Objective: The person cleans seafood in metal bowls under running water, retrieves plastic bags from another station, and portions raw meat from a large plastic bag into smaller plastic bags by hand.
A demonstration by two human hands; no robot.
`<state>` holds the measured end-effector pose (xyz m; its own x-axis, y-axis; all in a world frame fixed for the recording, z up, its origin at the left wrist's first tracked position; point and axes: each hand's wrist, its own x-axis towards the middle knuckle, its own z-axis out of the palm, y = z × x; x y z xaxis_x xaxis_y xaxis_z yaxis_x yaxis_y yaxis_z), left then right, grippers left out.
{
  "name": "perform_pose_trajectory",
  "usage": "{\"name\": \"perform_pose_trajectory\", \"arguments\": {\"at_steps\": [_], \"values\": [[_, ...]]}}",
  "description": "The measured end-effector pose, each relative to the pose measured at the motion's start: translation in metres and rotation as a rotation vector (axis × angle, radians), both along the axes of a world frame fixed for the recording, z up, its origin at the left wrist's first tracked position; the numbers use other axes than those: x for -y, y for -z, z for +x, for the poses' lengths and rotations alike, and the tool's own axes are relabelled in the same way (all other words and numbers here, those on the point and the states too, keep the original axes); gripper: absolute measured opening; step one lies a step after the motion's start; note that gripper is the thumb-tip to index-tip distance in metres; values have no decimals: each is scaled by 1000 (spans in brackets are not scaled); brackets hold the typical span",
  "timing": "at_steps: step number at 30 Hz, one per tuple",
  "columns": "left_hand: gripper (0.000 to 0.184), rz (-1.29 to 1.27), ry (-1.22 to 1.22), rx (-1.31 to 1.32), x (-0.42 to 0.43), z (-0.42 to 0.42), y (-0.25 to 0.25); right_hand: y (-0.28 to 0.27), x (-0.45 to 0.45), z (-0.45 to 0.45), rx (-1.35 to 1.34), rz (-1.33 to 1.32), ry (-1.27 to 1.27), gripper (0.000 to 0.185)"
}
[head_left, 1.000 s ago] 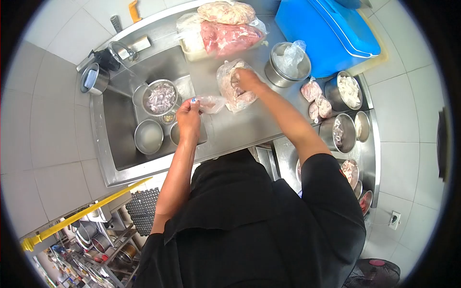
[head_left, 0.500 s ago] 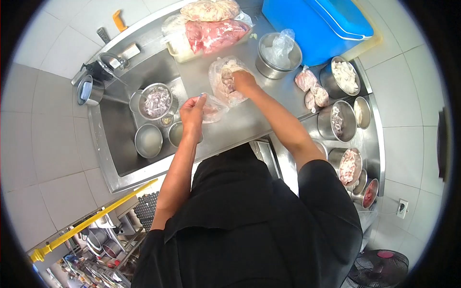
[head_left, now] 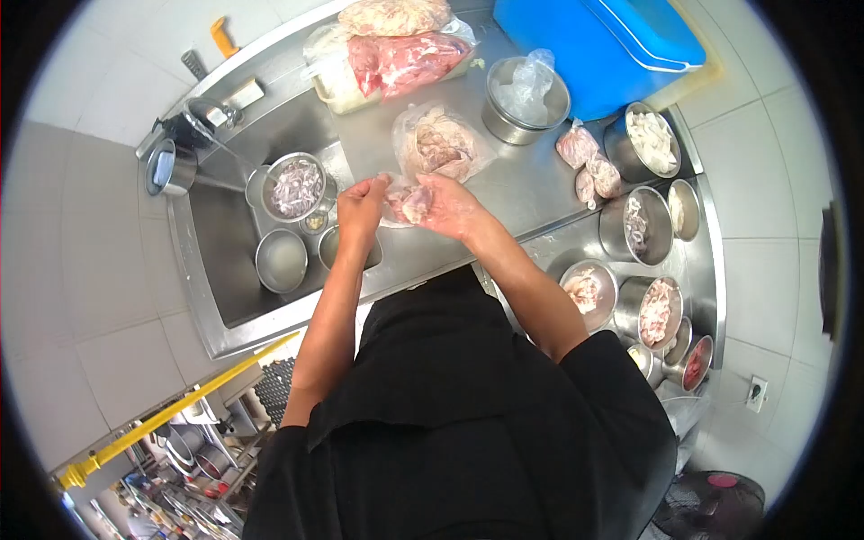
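Observation:
My left hand (head_left: 362, 209) is closed in a pinch on the rim of a small clear plastic bag (head_left: 392, 216). Beside it, my right hand (head_left: 455, 209) is turned palm up and cups several pieces of raw meat (head_left: 415, 204) at the mouth of that bag. My right fingertips are partly hidden by the meat. Just beyond both hands, a larger clear bag (head_left: 487, 151) lies open on the steel counter, with pale raw meat (head_left: 441, 144) inside.
Bagged meat (head_left: 405, 65) lies in a tub at the back. On the left, a sink (head_left: 236, 306) holds metal bowls, one with sliced food (head_left: 297, 187). To the right are a steel pot (head_left: 513, 130), a blue cooler (head_left: 576, 54), small filled bags (head_left: 601, 175) and several pots of cut food.
My right hand has come out of the larger bag and moved down-left to the small bag, bringing meat pieces. My left hand stays at the small bag's rim.

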<state>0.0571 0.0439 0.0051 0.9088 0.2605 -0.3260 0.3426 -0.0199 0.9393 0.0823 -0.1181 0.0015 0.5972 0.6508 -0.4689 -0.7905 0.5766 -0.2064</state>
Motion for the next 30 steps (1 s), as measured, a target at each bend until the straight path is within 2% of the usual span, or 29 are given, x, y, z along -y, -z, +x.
{"name": "perform_pose_trajectory", "arguments": {"at_steps": [4,6,7,9,10,12,16,18,20,22,23,24,25,26,28,30], "values": [[30,10,114,87,2,-11,-6,25,-4,-3,-15,67,31,27],[29,178,174,162,3,-14,-4,24,-12,-11,320,-290,62,25],[29,178,173,163,2,-14,-2,22,-14,-11,322,-290,61,25],[27,218,128,171,0,-14,5,20,-18,-10,924,-1193,-317,16],[27,214,127,174,0,-13,7,21,-23,-10,926,-1198,-317,16],[28,315,75,349,0,-12,14,27,-35,-13,1333,-1649,-192,16],[27,225,34,229,4,-14,15,20,-38,-8,1398,-1655,-341,17],[23,-15,-77,112,-2,-19,8,-12,-21,0,1594,-1345,-533,13],[22,-58,-78,117,-9,-16,5,-4,-4,29,1627,-1211,-143,12],[21,-148,-53,121,-12,-15,10,0,10,68,1599,-1629,-303,15],[21,-147,-47,125,-12,-15,14,13,17,88,1598,-1634,-295,15],[21,-111,0,112,-13,-16,18,35,25,105,1662,-1574,-557,17],[22,-75,45,100,-13,-15,13,34,27,111,1713,-1497,-818,22],[22,-73,46,104,-12,-16,9,34,33,113,1684,-1514,-1088,34],[24,-171,-67,113,-9,-23,5,46,32,116,1784,-1495,-1150,39],[23,-176,-57,100,-10,-24,7,63,34,111,1888,-1466,-1213,44]]}}
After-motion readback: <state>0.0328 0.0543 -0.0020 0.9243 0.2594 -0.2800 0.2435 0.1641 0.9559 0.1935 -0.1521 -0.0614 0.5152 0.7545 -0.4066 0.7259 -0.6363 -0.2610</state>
